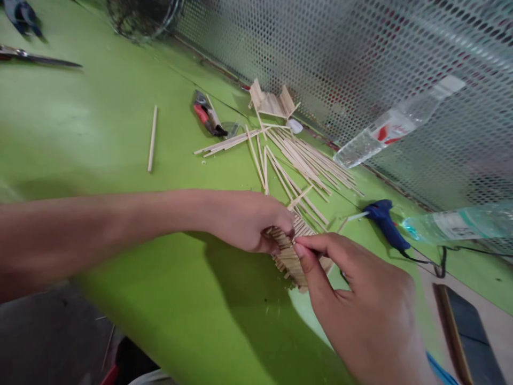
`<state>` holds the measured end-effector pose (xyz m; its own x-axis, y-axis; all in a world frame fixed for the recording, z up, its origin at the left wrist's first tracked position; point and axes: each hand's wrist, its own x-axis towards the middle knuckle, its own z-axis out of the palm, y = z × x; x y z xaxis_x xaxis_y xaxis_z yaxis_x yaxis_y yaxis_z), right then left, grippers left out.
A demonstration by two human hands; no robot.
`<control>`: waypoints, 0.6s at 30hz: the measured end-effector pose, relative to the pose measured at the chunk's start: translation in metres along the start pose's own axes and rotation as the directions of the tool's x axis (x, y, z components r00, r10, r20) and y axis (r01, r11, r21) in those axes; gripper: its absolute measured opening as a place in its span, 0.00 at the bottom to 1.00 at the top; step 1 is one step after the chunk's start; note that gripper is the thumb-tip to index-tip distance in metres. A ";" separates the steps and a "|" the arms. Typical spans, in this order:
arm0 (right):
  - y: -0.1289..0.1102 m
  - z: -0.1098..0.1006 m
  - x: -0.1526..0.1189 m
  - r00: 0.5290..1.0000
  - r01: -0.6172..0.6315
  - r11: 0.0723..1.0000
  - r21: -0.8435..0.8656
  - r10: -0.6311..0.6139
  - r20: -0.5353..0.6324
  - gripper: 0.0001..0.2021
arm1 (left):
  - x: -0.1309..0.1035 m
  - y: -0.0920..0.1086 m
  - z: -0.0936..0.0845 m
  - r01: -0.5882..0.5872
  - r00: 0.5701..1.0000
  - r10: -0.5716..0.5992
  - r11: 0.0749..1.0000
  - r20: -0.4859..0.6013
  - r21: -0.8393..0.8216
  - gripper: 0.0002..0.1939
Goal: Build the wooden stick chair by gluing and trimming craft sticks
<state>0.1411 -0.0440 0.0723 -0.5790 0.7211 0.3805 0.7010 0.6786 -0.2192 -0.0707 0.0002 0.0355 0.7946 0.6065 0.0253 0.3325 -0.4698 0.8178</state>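
left hand (pixel 250 219) clamps the slatted piece (pixel 294 263) over the table (pixel 168 299), seemingly to steady it; right hand (pixel 360 297) pinches fingertips together at its face, on what i cannot tell. sticks (pixel 302 160) and glue gun (pixel 382 224) lie beyond, likely for easy reach.

A single head-worn camera looks forward and down from close above the near edge of the smooth bright-green table (pixel 100 133), facing the perforated grey metal panel (pixel 312 43) along its far edge.
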 end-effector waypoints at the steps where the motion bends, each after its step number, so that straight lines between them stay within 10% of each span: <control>1: 0.000 0.000 0.000 1.000 0.004 1.000 -0.005 -0.004 -0.004 0.03 | 0.000 -0.001 0.000 -0.002 1.000 0.002 1.000 0.001 -0.006 0.04; 18: -0.001 0.000 -0.001 0.999 -0.024 0.999 0.029 0.023 0.044 0.03 | 0.004 -0.007 -0.001 -0.053 0.999 0.053 0.999 -0.003 0.003 0.00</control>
<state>0.1413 -0.0452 0.0720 -0.5806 0.7417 0.3359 0.7023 0.6649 -0.2543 -0.0703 0.0069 0.0303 0.8097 0.5827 0.0701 0.2914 -0.5028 0.8138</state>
